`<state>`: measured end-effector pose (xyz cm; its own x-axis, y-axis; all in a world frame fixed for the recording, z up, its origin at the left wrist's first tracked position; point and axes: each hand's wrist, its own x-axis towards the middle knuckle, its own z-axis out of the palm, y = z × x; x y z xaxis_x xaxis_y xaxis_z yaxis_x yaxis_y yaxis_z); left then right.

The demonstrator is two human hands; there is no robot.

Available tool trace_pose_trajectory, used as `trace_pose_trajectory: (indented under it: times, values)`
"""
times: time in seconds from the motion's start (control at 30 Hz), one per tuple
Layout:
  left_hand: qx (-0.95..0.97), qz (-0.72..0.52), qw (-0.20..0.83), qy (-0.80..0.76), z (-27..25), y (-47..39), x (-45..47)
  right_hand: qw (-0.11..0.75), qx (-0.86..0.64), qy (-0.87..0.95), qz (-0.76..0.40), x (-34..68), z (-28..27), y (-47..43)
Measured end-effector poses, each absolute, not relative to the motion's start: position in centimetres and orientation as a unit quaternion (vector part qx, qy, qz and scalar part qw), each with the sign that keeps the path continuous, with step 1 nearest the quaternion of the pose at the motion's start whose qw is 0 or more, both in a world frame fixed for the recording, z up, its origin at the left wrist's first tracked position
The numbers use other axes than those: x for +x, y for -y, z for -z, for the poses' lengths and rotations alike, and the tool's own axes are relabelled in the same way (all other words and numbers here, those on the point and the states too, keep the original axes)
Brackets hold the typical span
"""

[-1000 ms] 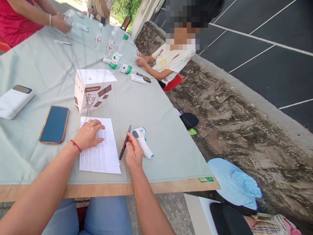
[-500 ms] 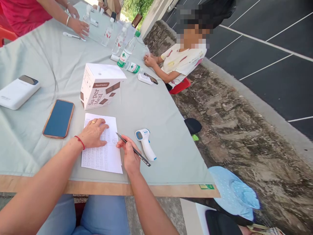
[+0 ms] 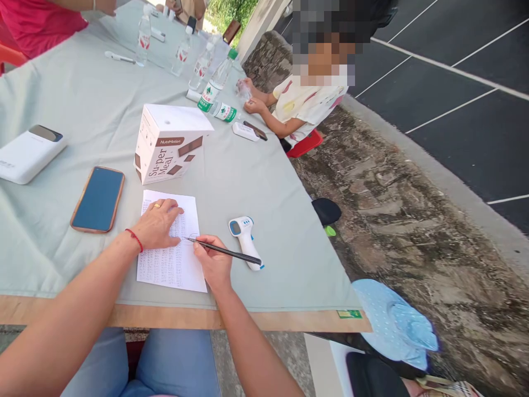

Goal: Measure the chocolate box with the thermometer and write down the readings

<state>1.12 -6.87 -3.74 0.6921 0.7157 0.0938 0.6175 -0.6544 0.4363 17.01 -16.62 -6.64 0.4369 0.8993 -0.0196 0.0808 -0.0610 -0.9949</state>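
Printed paper sheets [image 3: 165, 270] lie on the cloth-covered table in front of me. My left hand [image 3: 156, 225] rests flat on them, fingers spread, with a ring and a red string bracelet. In my right hand [image 3: 215, 263] a black pen [image 3: 229, 252] is gripped, its tip at the paper close to my left thumb. A white and blue infrared thermometer [image 3: 245, 240] lies just right of the pen, whose rear end crosses over its handle. Behind the sheets stands a white box [image 3: 171, 143] with brown print.
A phone [image 3: 98, 198] and a white power bank [image 3: 31, 154] lie to the left. Several water bottles [image 3: 215, 82] stand farther back, one lying down. A person [image 3: 312, 102] sits at the right edge holding clear plastic. A blue hat [image 3: 394, 320] hangs by the front right corner.
My right hand has brought the pen tip left and down onto the paper. The co-worker's hands at the far left have drawn back from a bottle. My left hand stays put.
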Motion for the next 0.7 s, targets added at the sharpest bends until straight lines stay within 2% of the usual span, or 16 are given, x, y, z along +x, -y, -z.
trace_pose_trajectory:
  times: [0.27,0.7]
  values:
    - [0.901,-0.137,0.189,-0.366,3.87,6.84,1.22,0.526,-0.669,0.432,-0.298,16.78,6.42,16.35]
    - [0.901,-0.125,0.185,-0.373,3.49,6.92,1.31,0.512,-0.641,0.498,-0.282,16.68,6.48,16.41]
